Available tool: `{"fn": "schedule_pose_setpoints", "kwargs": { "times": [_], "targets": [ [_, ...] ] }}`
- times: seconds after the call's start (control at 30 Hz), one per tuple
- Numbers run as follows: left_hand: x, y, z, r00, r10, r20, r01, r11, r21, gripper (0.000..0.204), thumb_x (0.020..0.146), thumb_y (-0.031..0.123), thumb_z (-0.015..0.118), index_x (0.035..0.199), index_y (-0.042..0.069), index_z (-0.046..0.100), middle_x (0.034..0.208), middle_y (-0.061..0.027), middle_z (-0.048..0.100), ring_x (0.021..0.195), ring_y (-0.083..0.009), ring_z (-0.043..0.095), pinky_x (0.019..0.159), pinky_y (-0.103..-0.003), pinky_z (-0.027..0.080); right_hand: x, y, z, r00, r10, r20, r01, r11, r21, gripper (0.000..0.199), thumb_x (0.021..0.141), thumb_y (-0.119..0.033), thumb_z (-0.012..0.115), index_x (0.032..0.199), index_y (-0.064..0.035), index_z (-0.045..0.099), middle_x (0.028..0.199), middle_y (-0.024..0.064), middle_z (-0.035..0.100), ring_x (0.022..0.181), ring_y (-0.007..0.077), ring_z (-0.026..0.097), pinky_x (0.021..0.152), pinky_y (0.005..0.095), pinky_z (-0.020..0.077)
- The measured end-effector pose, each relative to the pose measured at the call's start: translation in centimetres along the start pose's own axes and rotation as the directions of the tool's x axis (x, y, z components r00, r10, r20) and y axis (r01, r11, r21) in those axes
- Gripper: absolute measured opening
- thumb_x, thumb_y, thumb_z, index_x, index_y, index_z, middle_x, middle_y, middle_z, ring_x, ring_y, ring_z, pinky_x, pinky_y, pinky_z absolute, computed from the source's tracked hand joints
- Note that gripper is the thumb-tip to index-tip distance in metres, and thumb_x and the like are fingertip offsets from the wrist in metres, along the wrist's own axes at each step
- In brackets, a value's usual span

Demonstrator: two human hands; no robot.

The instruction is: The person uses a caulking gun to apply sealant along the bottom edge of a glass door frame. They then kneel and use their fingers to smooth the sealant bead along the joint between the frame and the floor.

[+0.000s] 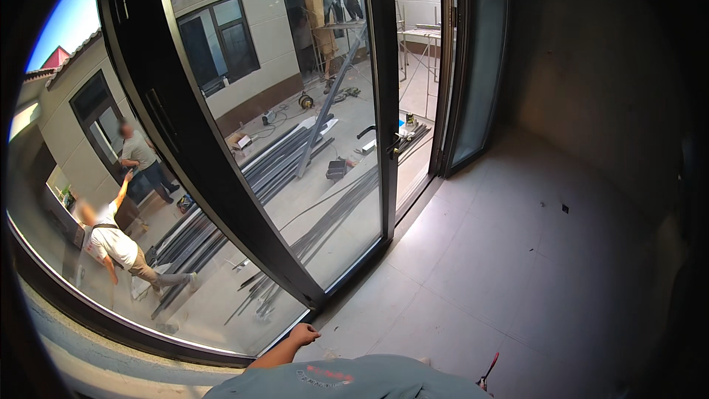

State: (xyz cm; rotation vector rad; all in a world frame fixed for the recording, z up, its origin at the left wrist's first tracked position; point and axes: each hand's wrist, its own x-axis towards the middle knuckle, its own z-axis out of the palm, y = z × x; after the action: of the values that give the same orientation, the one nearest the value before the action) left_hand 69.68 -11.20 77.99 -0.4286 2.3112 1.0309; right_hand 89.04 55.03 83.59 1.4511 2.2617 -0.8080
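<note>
My left hand hangs at the lower middle, close to the foot of the dark-framed glass panel. Its fingers are curled together, and no object shows in them. A slim tool with a red handle sticks up at the lower edge, to the right of my grey-green shirt. What holds this tool is hidden, and my right hand does not show. Ahead of me stands a glass door in a dark frame, with a dark lever handle on its edge.
A doorway opens right of the glass door, beside a folded frosted panel. Grey floor tiles lie inside. Through the glass are dark metal bars, a black case, scaffolding and several people, two nearby at left.
</note>
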Motion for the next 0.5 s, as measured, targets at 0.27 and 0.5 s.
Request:
{"fn": "schedule_pose_setpoints", "kwargs": {
  "times": [0.27,0.5],
  "targets": [
    [-0.5,17.4,5.5,0.975,0.189,-0.113,-0.153,0.952,0.267,0.036,0.088,0.039,0.069,0.104,0.008,0.079,0.104,-0.0174,0.076,0.100,-0.0351,0.072,0.089,-0.044,0.057,10.8,1.6,-1.4,0.995,-0.089,-0.038,0.093,0.991,0.099,0.070,0.087,-0.060,0.072,0.089,0.0094,0.069,0.084,0.0230,0.072,0.079,0.0367,0.071,0.074,0.0493,0.0540],
    [4.8,31.9,-0.3,0.898,0.317,-0.305,-0.234,0.931,0.279,0.037,0.092,0.037,0.065,0.112,0.008,0.077,0.107,-0.0181,0.076,0.104,-0.0357,0.071,0.092,-0.043,0.055,14.7,3.2,-2.2,0.997,-0.057,-0.049,0.064,0.985,0.159,0.072,0.088,-0.062,0.071,0.090,0.0104,0.069,0.083,0.0229,0.072,0.077,0.0368,0.070,0.073,0.0497,0.0532]
  ]
}}
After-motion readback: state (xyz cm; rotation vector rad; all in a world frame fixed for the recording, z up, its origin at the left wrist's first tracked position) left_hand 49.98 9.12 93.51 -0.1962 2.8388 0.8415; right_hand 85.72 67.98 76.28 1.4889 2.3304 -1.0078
